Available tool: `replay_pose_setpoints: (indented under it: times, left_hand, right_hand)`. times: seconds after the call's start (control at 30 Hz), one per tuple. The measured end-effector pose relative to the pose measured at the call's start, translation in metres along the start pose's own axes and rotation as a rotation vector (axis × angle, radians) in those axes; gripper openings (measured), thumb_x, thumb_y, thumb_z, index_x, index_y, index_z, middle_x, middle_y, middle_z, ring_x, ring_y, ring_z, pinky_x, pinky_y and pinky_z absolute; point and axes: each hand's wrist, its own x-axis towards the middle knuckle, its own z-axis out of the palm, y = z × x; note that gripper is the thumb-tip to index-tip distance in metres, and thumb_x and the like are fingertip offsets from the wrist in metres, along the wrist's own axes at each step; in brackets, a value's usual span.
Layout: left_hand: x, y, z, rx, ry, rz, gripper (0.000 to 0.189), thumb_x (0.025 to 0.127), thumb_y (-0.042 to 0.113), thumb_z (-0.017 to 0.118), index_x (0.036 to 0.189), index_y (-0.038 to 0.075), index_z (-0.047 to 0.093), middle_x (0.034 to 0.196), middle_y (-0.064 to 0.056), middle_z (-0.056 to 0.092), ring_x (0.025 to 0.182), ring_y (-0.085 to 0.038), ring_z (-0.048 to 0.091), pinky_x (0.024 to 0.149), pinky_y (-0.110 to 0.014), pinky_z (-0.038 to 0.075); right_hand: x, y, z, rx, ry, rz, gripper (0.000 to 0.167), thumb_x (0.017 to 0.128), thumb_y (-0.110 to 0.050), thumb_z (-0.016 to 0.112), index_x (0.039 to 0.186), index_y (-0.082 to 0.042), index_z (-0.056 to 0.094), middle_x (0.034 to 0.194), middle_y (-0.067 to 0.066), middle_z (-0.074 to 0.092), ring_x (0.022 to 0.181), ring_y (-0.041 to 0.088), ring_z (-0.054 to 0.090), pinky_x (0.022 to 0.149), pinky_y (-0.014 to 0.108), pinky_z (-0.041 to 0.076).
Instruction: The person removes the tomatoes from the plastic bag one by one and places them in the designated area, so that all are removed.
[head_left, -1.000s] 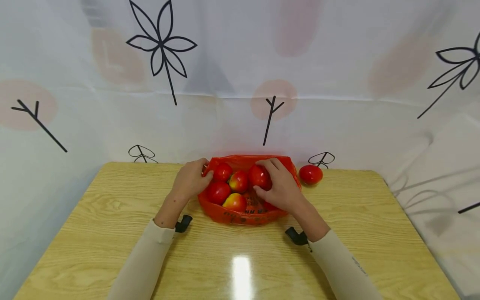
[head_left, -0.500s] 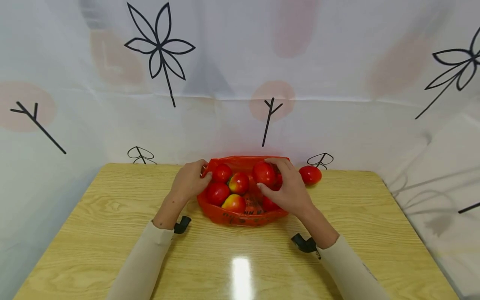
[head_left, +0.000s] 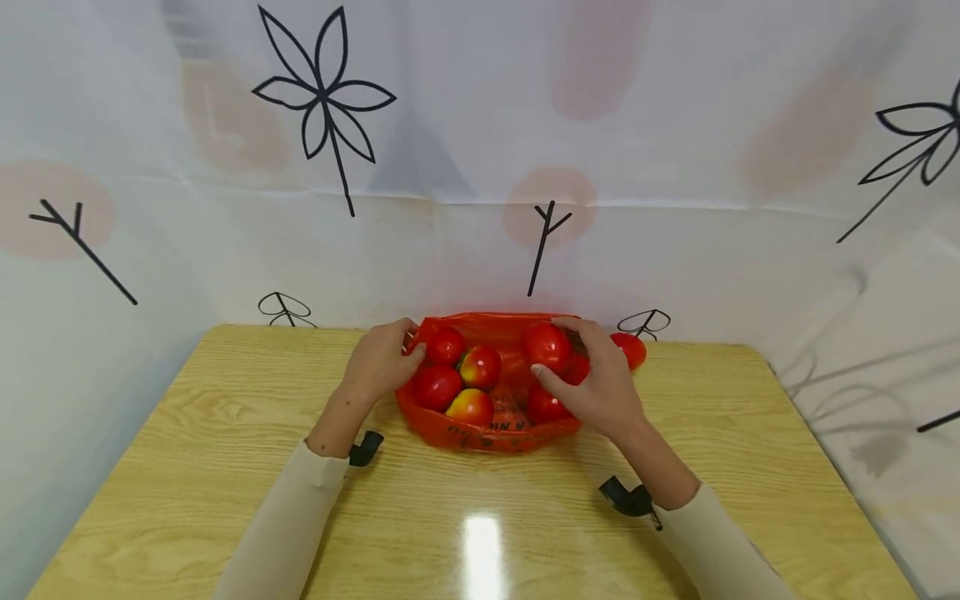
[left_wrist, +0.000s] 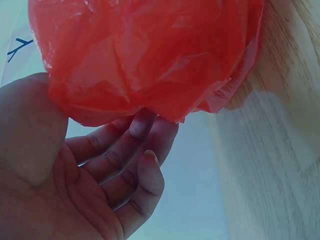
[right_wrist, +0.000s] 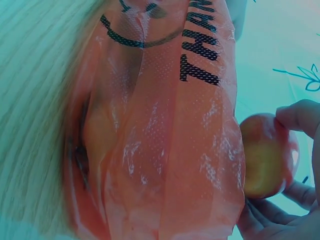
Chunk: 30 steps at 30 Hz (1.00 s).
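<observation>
A red plastic bag (head_left: 480, 439) stands with its mouth spread wide on the table, and several red and red-yellow fruits (head_left: 438, 387) lie inside. At its left edge my left hand (head_left: 381, 360) pinches the rim; in the left wrist view, curled fingers (left_wrist: 145, 170) meet the thin plastic (left_wrist: 150, 60). Over the right part of the bag, my right hand (head_left: 600, 379) grips an apple (head_left: 547, 347) between thumb and fingers. The right wrist view shows this apple (right_wrist: 265, 155) with a yellow side, beyond the bag's printed wall (right_wrist: 165, 125).
One red oval fruit (head_left: 630, 350) lies on the table outside the bag, at its right, partly behind my right hand. The wooden table (head_left: 225, 467) meets a patterned cloth (head_left: 450, 250) at the back. Dark wrist mounts (head_left: 628, 498) project from the sleeves.
My right hand has moved to the right with the apple, uncovering fruits at the bag's right side. It now partly covers the outside fruit. The left hand stays at the rim.
</observation>
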Motion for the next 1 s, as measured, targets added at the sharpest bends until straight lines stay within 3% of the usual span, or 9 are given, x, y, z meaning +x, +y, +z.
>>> replay_pose_setpoints:
  times: [0.23,0.5,0.77,1.0]
  left_hand:
    - [0.000,-0.001,0.000,-0.015,-0.006,-0.001,0.034,0.101,0.024,0.067,0.126,0.001,0.068,0.099,-0.011,0.072,0.082,-0.026,0.063,0.070,-0.036,0.059]
    - [0.000,-0.002,-0.002,-0.021,-0.016,-0.002,0.035,0.101,0.025,0.067,0.127,0.001,0.067,0.100,-0.011,0.072,0.082,-0.026,0.063,0.069,-0.034,0.059]
    - [-0.001,-0.001,-0.003,-0.026,-0.013,-0.004,0.034,0.101,0.024,0.067,0.126,0.001,0.068,0.100,-0.011,0.072,0.082,-0.026,0.064,0.069,-0.035,0.059]
    - [0.000,-0.001,-0.003,-0.025,-0.012,-0.004,0.035,0.101,0.024,0.066,0.126,0.001,0.067,0.101,-0.012,0.072,0.083,-0.026,0.064,0.071,-0.036,0.059]
  right_hand:
    - [-0.006,0.003,-0.007,0.012,0.000,0.035,0.065,0.087,-0.021,0.087,0.143,-0.010,0.056,0.139,0.007,0.062,0.123,0.026,0.061,0.098,0.051,0.056]
    - [-0.012,0.007,-0.016,0.075,0.015,0.051,0.064,0.087,-0.017,0.087,0.143,-0.010,0.057,0.140,0.006,0.063,0.121,0.025,0.064,0.097,0.015,0.050]
    - [-0.012,0.004,-0.025,0.115,0.048,0.031,0.062,0.087,-0.011,0.086,0.142,-0.006,0.058,0.134,0.010,0.065,0.115,0.027,0.067,0.091,0.011,0.051]
    - [-0.012,0.003,-0.033,0.061,0.067,0.049,0.061,0.088,-0.015,0.086,0.142,-0.008,0.058,0.131,0.009,0.066,0.111,0.027,0.067,0.086,0.011,0.052]
